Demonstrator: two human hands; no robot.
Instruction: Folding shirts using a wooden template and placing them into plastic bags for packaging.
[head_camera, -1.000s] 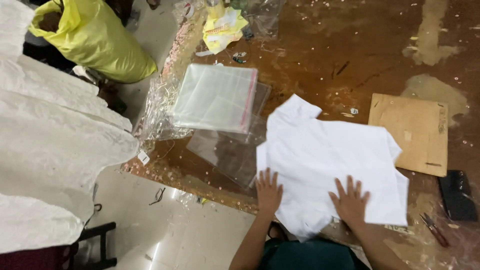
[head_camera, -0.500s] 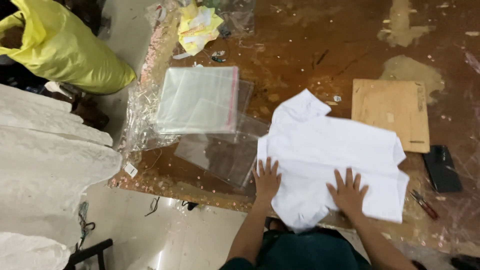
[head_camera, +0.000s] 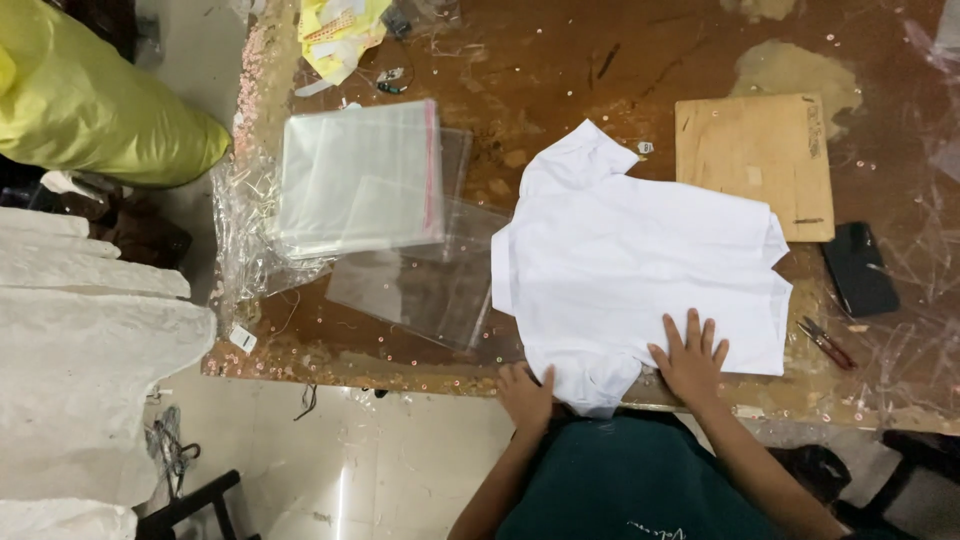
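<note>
You have 1 white T-shirt (head_camera: 640, 270) spread flat on the worn brown table (head_camera: 560, 70), its 2 short sleeves out to the sides (one pointing to the far left, one to the right). Its lower part hangs slightly over the near table edge, a little rumpled there.

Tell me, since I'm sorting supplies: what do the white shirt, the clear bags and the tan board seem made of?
White shirt: soft matte knit cloth, probably cotton; it drapes and creases. Clear bags: thin glossy plastic film; see-through with glare. Tan board: flat stiff sheet, likely cardboard or thin wood; dull and scuffed.
</note>
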